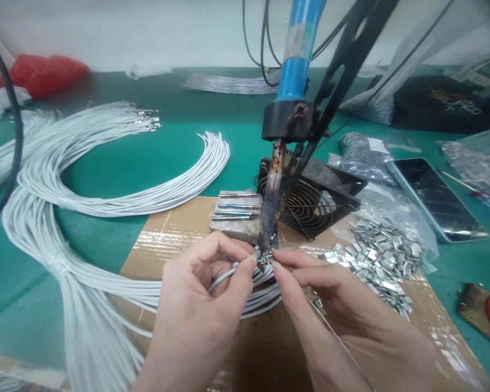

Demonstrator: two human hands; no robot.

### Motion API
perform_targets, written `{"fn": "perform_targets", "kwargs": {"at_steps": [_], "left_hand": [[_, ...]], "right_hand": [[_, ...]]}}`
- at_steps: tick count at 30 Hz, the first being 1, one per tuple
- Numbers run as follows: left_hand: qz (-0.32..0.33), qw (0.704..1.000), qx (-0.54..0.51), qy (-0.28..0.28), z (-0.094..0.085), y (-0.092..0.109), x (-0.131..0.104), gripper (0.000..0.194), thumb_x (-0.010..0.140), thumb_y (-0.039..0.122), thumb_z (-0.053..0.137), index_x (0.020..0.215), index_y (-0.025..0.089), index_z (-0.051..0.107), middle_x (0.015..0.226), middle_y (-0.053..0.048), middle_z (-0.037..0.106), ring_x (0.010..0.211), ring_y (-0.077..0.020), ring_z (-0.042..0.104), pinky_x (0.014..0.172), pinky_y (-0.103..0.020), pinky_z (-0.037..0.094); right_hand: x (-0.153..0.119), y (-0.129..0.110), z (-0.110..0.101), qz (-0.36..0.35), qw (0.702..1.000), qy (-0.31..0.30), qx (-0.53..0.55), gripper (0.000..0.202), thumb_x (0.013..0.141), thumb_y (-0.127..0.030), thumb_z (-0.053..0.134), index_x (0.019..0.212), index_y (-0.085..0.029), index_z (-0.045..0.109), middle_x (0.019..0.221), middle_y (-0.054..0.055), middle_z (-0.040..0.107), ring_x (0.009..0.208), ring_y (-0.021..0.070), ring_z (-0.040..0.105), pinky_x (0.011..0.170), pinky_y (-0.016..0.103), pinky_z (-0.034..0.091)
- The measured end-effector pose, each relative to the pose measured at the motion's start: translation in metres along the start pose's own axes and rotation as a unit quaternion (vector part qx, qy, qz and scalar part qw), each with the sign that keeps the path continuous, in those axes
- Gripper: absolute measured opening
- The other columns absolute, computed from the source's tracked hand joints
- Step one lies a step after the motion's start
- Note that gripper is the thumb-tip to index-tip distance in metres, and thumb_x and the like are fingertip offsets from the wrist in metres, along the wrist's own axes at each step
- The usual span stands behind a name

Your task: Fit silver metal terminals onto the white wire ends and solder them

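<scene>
My left hand [204, 307] pinches a white cable [221, 280] near its end, thumb against forefinger. A small shiny metal piece shows at the fingertips, too small to make out fully. My right hand [347, 310] grips a thin solder wire [341, 342] between thumb and forefinger, its tail running down across the palm. Between both sets of fingertips comes down the dark tip of a soldering iron [296, 68] with a blue handle, fixed in a black stand arm [341, 60]. Whether the tip touches the cable end is hidden. More white cables [261, 302] curve beneath my hands.
Cardboard [163, 239] covers the green table. Behind my hands sit a grey block [232, 226] with metal rods and a black fan [310, 204]. Loose metal shells [375, 261] are heaped at right, near a phone [436, 196]. Bundled white cables [36, 179] fill the left.
</scene>
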State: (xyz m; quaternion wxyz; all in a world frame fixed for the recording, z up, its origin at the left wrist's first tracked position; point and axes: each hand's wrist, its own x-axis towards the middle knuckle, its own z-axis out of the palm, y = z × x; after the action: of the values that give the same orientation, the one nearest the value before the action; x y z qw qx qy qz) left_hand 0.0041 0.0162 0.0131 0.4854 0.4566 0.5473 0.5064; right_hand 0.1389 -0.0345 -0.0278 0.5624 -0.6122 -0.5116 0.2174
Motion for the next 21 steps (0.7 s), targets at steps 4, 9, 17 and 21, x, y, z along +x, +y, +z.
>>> {"fn": "perform_targets", "kwargs": {"at_steps": [4,9,17,21], "left_hand": [[0.013,0.999,0.029,0.009,-0.001,-0.001,0.001,0.01,0.074,0.02,0.082,0.063,0.019,0.08,0.07,-0.001,0.084,0.052,-0.0082,0.072,0.052,-0.01,0.058],[0.018,0.999,0.045,0.004,-0.002,-0.003,0.0,0.01,0.076,0.022,0.082,0.066,0.021,0.08,0.07,-0.001,0.083,0.053,-0.0114,0.072,0.05,-0.014,0.058],[0.011,0.999,0.048,0.005,0.0,-0.002,0.0,0.011,0.074,0.023,0.081,0.063,0.02,0.079,0.069,-0.003,0.082,0.05,-0.0109,0.067,0.046,-0.014,0.055],[0.01,0.999,0.031,-0.001,0.001,-0.001,0.001,0.012,0.074,0.021,0.081,0.062,0.02,0.08,0.069,-0.001,0.082,0.053,-0.0099,0.073,0.051,-0.011,0.057]], "right_hand": [[-0.001,-0.004,0.004,0.013,1.0,0.018,0.003,0.017,0.098,-0.03,0.083,0.081,-0.028,0.079,0.107,0.006,0.093,0.092,0.0287,0.091,0.073,0.031,0.071],[-0.002,-0.008,0.009,0.032,0.999,0.043,0.005,0.02,0.097,-0.03,0.084,0.079,-0.03,0.077,0.103,-0.002,0.093,0.091,0.0215,0.09,0.076,0.025,0.067],[-0.003,-0.007,0.011,0.041,0.997,0.059,0.019,0.02,0.096,-0.03,0.084,0.078,-0.032,0.077,0.101,-0.005,0.092,0.089,0.0176,0.088,0.076,0.023,0.065],[-0.003,-0.009,0.011,0.052,0.998,0.045,0.006,0.022,0.098,-0.032,0.083,0.077,-0.028,0.078,0.104,0.004,0.092,0.092,0.0252,0.089,0.074,0.03,0.066]]}}
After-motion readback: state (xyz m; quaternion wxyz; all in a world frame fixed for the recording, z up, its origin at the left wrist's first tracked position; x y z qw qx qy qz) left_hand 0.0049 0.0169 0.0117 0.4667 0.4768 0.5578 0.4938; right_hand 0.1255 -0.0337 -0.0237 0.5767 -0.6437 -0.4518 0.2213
